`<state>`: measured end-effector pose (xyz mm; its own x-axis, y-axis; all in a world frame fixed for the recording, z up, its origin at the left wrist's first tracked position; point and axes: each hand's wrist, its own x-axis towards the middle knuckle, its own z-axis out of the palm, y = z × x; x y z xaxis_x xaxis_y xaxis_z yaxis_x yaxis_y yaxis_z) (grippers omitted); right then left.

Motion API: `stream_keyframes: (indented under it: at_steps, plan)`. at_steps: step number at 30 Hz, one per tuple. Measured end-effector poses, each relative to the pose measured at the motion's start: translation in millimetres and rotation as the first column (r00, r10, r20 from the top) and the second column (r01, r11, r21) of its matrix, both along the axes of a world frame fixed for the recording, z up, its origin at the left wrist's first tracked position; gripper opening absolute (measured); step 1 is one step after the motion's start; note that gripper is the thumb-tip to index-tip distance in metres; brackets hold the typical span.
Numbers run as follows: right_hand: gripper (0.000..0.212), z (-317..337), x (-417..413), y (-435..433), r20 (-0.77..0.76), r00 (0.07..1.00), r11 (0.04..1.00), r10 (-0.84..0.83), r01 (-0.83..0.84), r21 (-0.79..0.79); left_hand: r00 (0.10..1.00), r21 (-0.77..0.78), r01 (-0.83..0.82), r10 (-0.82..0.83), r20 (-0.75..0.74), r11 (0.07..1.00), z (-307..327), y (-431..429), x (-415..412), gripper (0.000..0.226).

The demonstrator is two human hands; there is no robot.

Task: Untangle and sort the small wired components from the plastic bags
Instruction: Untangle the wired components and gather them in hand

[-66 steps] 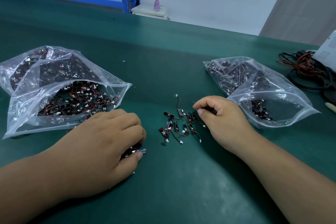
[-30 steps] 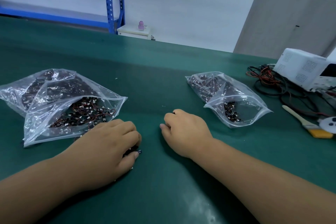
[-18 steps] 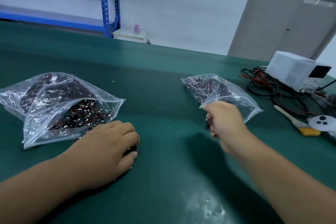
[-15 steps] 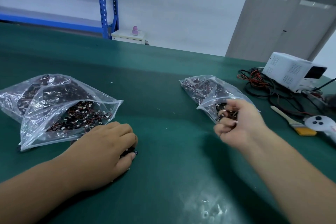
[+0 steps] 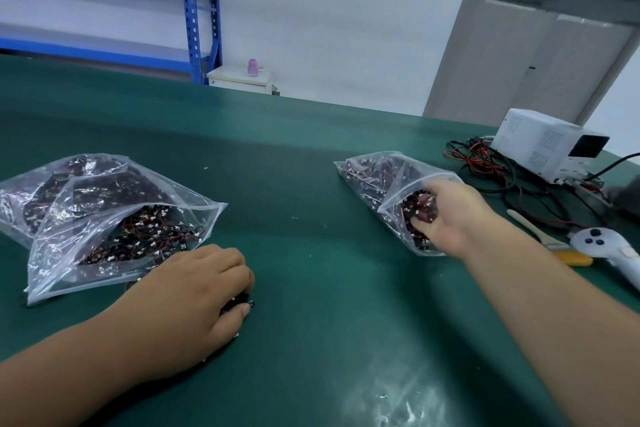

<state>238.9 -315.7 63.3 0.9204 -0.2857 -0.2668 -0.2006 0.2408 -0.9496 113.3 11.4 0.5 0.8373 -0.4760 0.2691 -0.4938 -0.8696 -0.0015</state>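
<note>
Green desk [image 5: 311, 177] with two bags of wired components [image 5: 145, 232].
The right hand [image 5: 453, 218] fingers [image 5: 433, 190] grip some inside the right bag [image 5: 370, 177]; the left hand [image 5: 187, 302] fingers [image 5: 230, 263] clamp others beside the left bag [image 5: 86, 191].

Bright even light; glare patch on mat [image 5: 398, 392] nr bottom; edges bend; right hand [image 5: 446, 215] blurred.

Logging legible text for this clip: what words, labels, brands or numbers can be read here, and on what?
No text can be read.
On the white instrument box: no legible label; its screen is dark.
On the white controller: button marks too small to read.
On the left plastic bag and the right plastic bag: no print visible.
</note>
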Motion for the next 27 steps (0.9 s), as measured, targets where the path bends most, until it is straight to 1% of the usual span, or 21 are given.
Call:
stream_keyframes:
  at_steps: [1,2,3,4,5,6,7,8,9,10,12,13,15,16,18,20,21,22,24,26,27]
  plan:
    - [0.016,-2,0,0,-0.024,0.997,0.971,0.076,-0.08,-0.227,1.0,-0.004,0.005,-0.005,0.006,1.0,0,0,0,0.018]
    - [0.019,-4,0,-1,-0.058,0.989,0.881,0.138,-0.149,-0.449,1.0,-0.005,0.01,-0.01,0.011,1.0,0,0,0,0.019]
    - [0.022,-5,-1,-2,-0.09,0.979,0.743,0.184,-0.198,-0.639,1.0,-0.004,0.013,-0.013,0.015,1.0,0,0,0,0.018]
    - [0.022,-6,0,-3,-0.123,0.966,0.572,0.226,-0.234,-0.786,1.0,-0.002,0.017,-0.017,0.02,1.0,1,0,0,0.018]
    - [0.023,-7,0,-4,-0.181,0.948,0.348,0.261,-0.268,-0.899,0.999,-0.002,0.023,-0.023,0.029,1.0,1,-1,-1,0.017]
    - [0.025,-7,-2,-4,-0.253,0.928,0.108,0.275,-0.291,-0.95,0.999,-0.003,0.029,-0.029,0.037,1.0,2,-2,-1,0.016]
    - [0.026,-7,-5,-3,-0.31,0.913,-0.092,0.266,-0.296,-0.951,0.999,-0.005,0.037,-0.036,0.04,0.999,3,-2,-1,0.016]
    - [0.024,-8,-9,-1,-0.32,0.913,-0.199,0.252,-0.274,-0.941,0.998,-0.004,0.045,-0.045,0.043,0.999,3,-2,-1,0.016]
    - [0.017,-9,-17,2,-0.308,0.924,-0.27,0.226,-0.245,-0.931,0.998,-0.001,0.053,-0.053,0.045,0.999,3,-2,-1,0.016]
    - [0.01,-9,-29,8,-0.253,0.947,-0.326,0.198,-0.18,-0.928,0.997,0.002,0.059,-0.059,0.045,0.998,3,-2,-1,0.017]
    - [0.018,-10,-54,27,-0.133,0.974,-0.471,0.184,-0.031,-0.882,0.997,-0.001,0.069,-0.069,0.036,0.998,2,-2,-1,0.018]
    - [0.023,-10,-68,40,-0.087,0.968,-0.477,0.234,0.036,-0.878,0.997,-0.013,0.074,-0.073,0.031,0.997,2,-2,0,0.019]
    - [0.027,-12,-93,69,-0.095,0.908,-0.375,0.408,0.072,-0.924,0.997,-0.054,0.075,-0.073,0.031,0.996,3,-3,0,0.017]
    - [0.033,-15,-104,82,-0.128,0.856,-0.299,0.501,0.032,-0.954,0.997,-0.088,0.074,-0.071,0.038,0.993,4,-3,0,0.015]
    - [0.05,-24,-121,109,-0.237,0.728,-0.194,0.643,-0.145,-0.97,0.998,-0.23,0.064,-0.057,0.037,0.971,3,-3,-1,0.015]
    - [0.066,-36,-132,134,-0.284,0.616,-0.146,0.735,-0.266,-0.953,1.0,-0.414,0.02,-0.014,0.018,0.91,2,0,-2,0.015]
    - [0.08,-44,-135,145,-0.28,0.588,-0.127,0.759,-0.289,-0.949,1.0,-0.494,-0.001,0.004,0.005,0.87,2,2,-3,0.016]
    - [0.093,-51,-137,156,-0.255,0.581,-0.101,0.773,-0.284,-0.953,1.0,-0.556,-0.01,0.016,0.006,0.831,1,3,-3,0.018]
    - [0.1,-63,-136,172,-0.17,0.619,-0.047,0.767,-0.21,-0.977,0.998,-0.629,-0.024,0.055,0.031,0.777,0,5,-2,0.021]
    - [0.089,-67,-131,182,-0.098,0.652,-0.023,0.752,-0.122,-0.992,0.993,-0.66,-0.05,0.108,0.047,0.75,1,5,0,0.026]
    - [0.078,-68,-129,186,-0.08,0.653,-0.035,0.753,-0.081,-0.996,0.991,-0.664,-0.059,0.123,0.05,0.746,1,6,0,0.029]
